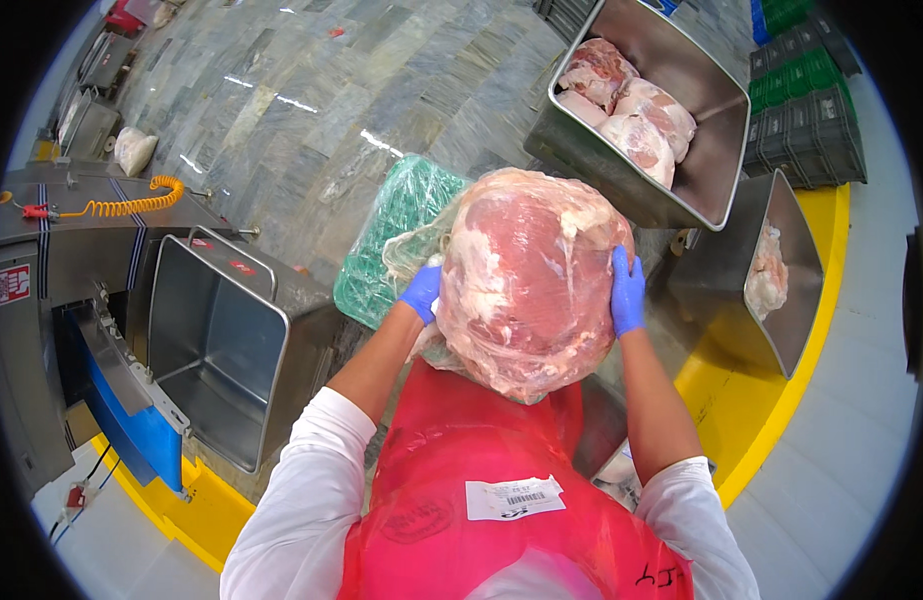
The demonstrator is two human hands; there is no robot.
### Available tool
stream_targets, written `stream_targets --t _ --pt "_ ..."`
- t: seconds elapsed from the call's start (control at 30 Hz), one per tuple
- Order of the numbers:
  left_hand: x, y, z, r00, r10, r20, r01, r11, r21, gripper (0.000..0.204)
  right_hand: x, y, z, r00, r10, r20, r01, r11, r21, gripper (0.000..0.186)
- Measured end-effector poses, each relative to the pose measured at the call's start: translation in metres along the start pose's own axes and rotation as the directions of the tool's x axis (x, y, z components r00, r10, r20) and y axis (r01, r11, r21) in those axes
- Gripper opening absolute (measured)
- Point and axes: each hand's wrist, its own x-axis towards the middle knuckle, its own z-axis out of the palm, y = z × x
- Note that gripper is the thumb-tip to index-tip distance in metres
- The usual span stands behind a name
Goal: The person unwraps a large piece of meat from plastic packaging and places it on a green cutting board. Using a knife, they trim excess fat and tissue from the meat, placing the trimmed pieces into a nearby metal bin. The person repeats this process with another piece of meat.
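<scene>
Between my two hands is a large piece of raw meat (536,285) in clear plastic wrap, held up in front of my red apron (451,460). My left hand (421,292), in a blue glove, grips the meat's left side, where loose plastic bunches up. On the opposite side my right hand (627,292), also blue-gloved, presses flat with its fingers pointing away from me. The meat hides parts of both hands' fingers. Partly behind it lies a green crate (396,225) covered with clear plastic.
A steel bin (716,150) at the upper right contains several pieces of meat. Another steel bin (796,310) stands below it with a pale piece inside. At left, a steel bin (221,400) sits beside a machine (21,270). Stacked grey crates (806,140) stand far right.
</scene>
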Motion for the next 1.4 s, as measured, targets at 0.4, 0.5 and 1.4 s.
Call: stream_targets --t 0.4,0.5,1.4 --pt "-0.03 -0.006 -0.02 0.992 0.125 -0.026 -0.122 0.988 0.094 0.048 -0.026 -0.046 0.006 0.982 0.117 0.145 -0.144 0.97 0.198 0.055" --pt "-0.07 -0.008 -0.066 0.964 0.263 0.04 -0.264 0.964 0.018 0.042 -0.062 -0.042 0.032 0.972 0.084 0.22 -0.126 0.975 0.183 0.059" --pt "-0.198 0.09 0.051 0.564 0.527 0.636 -0.619 -0.239 0.748 0.017 -0.08 -0.086 0.058 0.674 0.219 0.706 -0.585 0.742 0.328 0.073"
